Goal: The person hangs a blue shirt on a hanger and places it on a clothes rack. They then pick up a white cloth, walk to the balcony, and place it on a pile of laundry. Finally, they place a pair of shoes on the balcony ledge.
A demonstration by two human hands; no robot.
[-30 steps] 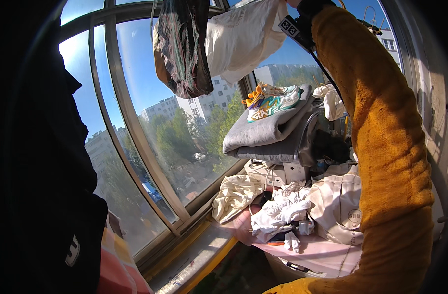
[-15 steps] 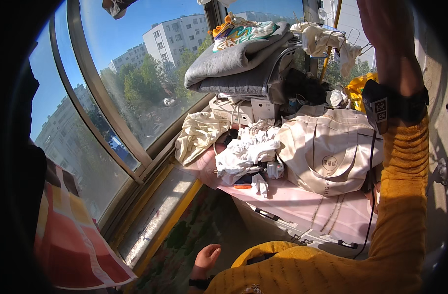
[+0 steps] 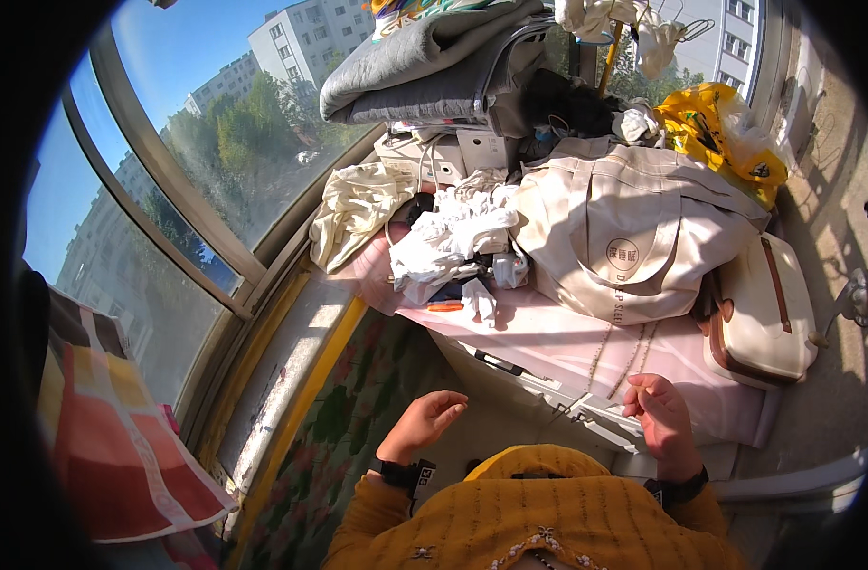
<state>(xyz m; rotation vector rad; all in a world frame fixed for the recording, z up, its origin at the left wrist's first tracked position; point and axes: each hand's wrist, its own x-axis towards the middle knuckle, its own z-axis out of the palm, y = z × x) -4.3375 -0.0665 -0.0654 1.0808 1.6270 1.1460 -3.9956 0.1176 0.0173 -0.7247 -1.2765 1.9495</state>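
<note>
My left hand (image 3: 421, 425) hangs low in front of my mustard-yellow sweater, fingers loosely curled and apart, holding nothing. My right hand (image 3: 657, 411) is at the same height, fingers apart and empty, close to the near edge of a pink suitcase (image 3: 548, 337). Both wrists wear dark bands. On the suitcase lie a heap of white cloths (image 3: 458, 237) and a large cream tote bag (image 3: 624, 228). Neither hand touches them.
A cream garment (image 3: 358, 204) lies by the window sill. A folded grey blanket (image 3: 424, 62) tops white boxes (image 3: 443, 152) at the back. A white handbag (image 3: 762, 313) and a yellow plastic bag (image 3: 724, 123) sit right. A colourful checked cloth (image 3: 111, 418) hangs left. Curved window frame (image 3: 168, 180) runs left.
My right arm came down from overhead to waist height. The view tilted downward, off the hanging clothes and onto the suitcase. Both hands now sit low and empty.
</note>
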